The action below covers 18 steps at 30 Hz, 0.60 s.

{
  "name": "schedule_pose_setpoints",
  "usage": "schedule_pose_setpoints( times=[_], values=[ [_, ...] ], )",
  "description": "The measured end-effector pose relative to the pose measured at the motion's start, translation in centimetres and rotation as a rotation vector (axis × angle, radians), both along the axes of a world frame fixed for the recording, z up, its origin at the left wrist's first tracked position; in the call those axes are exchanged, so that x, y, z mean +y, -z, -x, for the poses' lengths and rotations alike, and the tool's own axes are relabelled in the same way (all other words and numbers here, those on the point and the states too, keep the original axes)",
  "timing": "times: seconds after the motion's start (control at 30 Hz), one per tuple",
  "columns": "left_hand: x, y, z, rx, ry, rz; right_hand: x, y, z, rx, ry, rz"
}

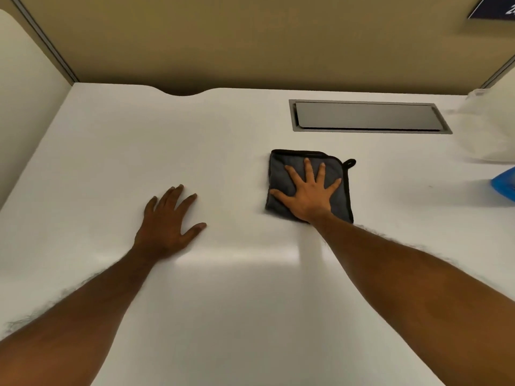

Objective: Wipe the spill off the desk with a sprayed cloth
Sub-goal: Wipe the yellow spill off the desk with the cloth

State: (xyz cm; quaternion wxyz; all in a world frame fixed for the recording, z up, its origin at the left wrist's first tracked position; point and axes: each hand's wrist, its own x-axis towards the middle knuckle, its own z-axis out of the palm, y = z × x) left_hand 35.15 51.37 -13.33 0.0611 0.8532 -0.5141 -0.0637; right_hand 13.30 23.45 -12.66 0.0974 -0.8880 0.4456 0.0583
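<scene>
A dark grey cloth (338, 200) with black edging and a small hanging loop lies flat on the white desk (223, 302), right of centre. My right hand (309, 190) presses down on it with the palm flat and the fingers spread. My left hand (167, 221) rests flat on the bare desk to the left of the cloth, fingers apart, holding nothing. I cannot make out any spill on the surface; a faint sheen shows just in front of the cloth.
A grey metal cable hatch (367, 116) is set into the desk behind the cloth. At the right edge sit a blurred white object (490, 126) and a blue object (504, 186). Tan partition walls (250, 37) enclose the back and sides.
</scene>
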Motion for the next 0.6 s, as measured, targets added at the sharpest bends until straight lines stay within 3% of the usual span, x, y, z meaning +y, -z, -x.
schedule_pose_setpoints(
  times=[0.23, 0.6],
  values=[
    [1.1, -0.6, -3.6, -0.009, 0.043, -0.004, 1.2, -0.4, -7.1, -0.008, 0.059, -0.01],
    [6.1, -0.6, -9.7, -0.012, 0.014, -0.006, 7.5, -0.1, -20.4, -0.029, -0.062, -0.009]
  ],
)
